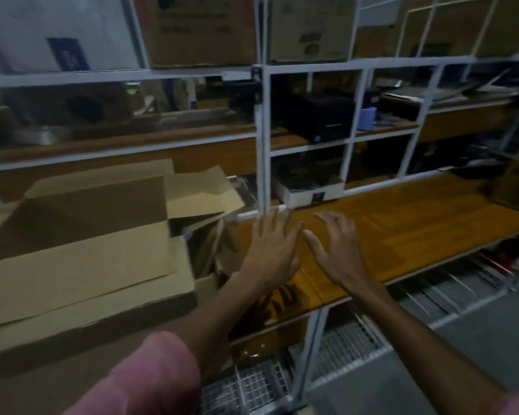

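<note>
A person's two bare arms reached forward over a wooden worktop (417, 229) set inside a white metal rack (263, 139). The left hand (271, 250) and the right hand (339, 250) lay side by side, palms down, thumbs nearly meeting. The fingers (282, 224) of both were straight, spread and released, grasping nothing. Whether the palms rested on the wood or hung just above it could not be told.

A white rod (249, 215) lay along the worktop's far left edge, at the foot of the rack's upright post. The left hand's fingertips were just beside it; contact could not be made out.

To the left sat a large open cardboard box (87, 235), its flaps raised. Behind the hands, at the back of the worktop, stood a shallow white tray (300, 197) with dark contents. On the shelf above were a black device (321, 115) and a blue cup (367, 118). More brown cartons (198, 28) filled the top shelf. A wire shelf (357, 333) ran beneath the worktop. A pink sleeve (150, 378) covered the left upper arm. The picture was dim and blurred.
</note>
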Demonstrator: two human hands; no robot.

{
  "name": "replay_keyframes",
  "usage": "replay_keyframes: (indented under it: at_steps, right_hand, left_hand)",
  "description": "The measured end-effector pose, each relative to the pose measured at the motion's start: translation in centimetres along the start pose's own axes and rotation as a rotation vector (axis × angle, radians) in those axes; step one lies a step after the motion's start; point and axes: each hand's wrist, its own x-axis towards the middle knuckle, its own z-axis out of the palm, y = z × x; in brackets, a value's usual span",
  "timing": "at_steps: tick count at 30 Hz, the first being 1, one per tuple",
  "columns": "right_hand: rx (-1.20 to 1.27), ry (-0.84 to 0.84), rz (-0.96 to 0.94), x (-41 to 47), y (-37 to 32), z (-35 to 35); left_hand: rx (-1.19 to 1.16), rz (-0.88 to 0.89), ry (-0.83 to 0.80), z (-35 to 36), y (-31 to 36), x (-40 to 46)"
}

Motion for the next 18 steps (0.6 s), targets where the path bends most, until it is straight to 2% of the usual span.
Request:
replay_keyframes:
  at_steps: [8, 13, 18]
  right_hand:
    - [-0.138, 0.086, 0.204, -3.0, 14.9, -9.9]
    - [-0.206, 0.114, 0.294, -5.0, 21.7, -14.6]
    - [-0.261, 0.135, 0.373, -5.6, 27.2, -16.5]
  left_hand:
    - [-0.062, 0.154, -0.079, 5.8, 14.3, 9.7]
    - [-0.11, 0.238, -0.114, 7.7, 20.0, 14.3]
    - [-0.113, 0.293, -0.092, 9.8, 23.8, 18.5]
